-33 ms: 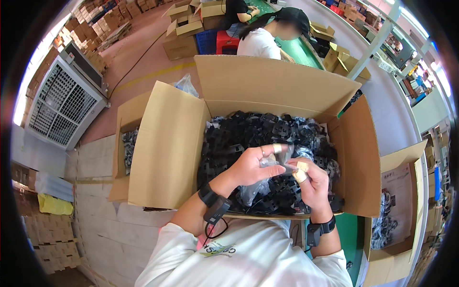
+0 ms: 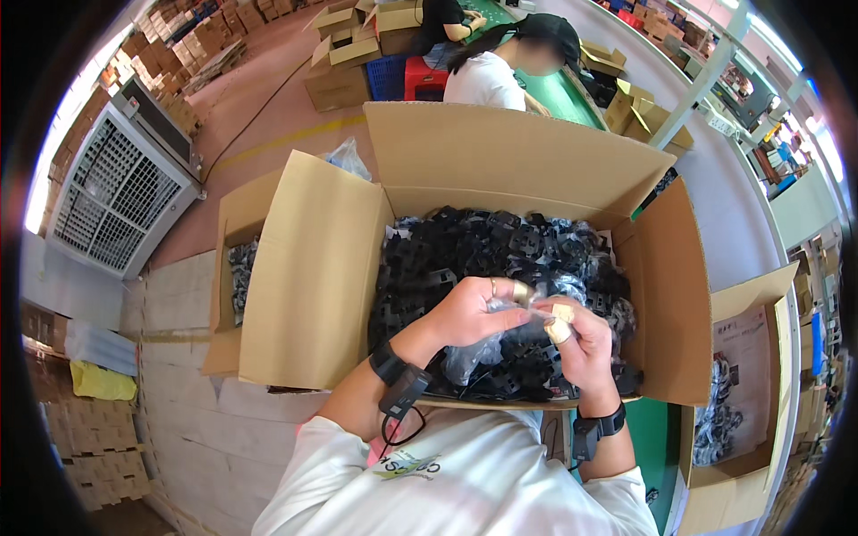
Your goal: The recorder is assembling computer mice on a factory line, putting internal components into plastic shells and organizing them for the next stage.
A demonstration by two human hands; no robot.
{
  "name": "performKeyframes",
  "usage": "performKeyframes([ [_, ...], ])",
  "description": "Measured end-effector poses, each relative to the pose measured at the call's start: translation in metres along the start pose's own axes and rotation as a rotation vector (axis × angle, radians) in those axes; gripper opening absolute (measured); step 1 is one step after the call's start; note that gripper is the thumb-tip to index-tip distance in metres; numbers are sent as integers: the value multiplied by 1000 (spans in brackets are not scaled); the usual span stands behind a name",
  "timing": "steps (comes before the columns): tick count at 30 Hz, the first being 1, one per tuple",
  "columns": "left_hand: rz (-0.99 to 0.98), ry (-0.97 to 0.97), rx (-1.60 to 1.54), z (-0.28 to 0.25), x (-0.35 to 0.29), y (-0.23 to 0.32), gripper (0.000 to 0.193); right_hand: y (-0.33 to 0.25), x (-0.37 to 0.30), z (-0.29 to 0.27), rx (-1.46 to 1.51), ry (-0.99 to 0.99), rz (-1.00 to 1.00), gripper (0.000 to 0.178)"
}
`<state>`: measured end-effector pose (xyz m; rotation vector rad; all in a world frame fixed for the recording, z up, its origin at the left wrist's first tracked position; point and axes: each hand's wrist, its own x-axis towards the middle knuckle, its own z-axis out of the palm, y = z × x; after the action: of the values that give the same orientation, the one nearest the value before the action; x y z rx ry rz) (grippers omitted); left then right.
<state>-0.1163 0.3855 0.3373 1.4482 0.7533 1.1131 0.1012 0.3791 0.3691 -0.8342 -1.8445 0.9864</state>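
My left hand (image 2: 466, 314) and my right hand (image 2: 585, 344) meet over an open cardboard box (image 2: 527, 147). Both pinch a clear plastic bag (image 2: 474, 355), stretched between their fingertips, its lower part hanging below the left thumb. What the bag contains, if anything, I cannot make out. Light-coloured tape wraps fingers on both hands, and a ring sits on a left finger. Beneath them, the box is heaped with small black plastic parts (image 2: 447, 241), some in clear wrapping. Each wrist wears a black strap with a small device.
Another open box (image 2: 231, 210) stands at the left and one with wrapped parts (image 2: 719, 420) at the right. A large grey air unit (image 2: 121, 192) is on the far-left floor. Two people work beyond the box, along a green work surface (image 2: 572, 94).
My right fingertips have shifted slightly left and up, closer to my left fingers. The bit of plastic between them looks narrower. My arms and the box stay put.
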Motion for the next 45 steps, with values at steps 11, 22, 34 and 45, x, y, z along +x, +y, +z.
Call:
performKeyframes([
  [11,366,325,181,-15,2,6,7,1,-5,22,-56,58,108,20],
  [22,26,250,-379,-56,-6,32,11,23,19,-22,-581,-192,250,25],
  [34,212,851,-133,-64,-7,12,21,63,27,25,-775,-103,-75,34],
  [45,172,579,-45,-47,-1,5,21,37,62,-9,-411,-373,172,50],
])
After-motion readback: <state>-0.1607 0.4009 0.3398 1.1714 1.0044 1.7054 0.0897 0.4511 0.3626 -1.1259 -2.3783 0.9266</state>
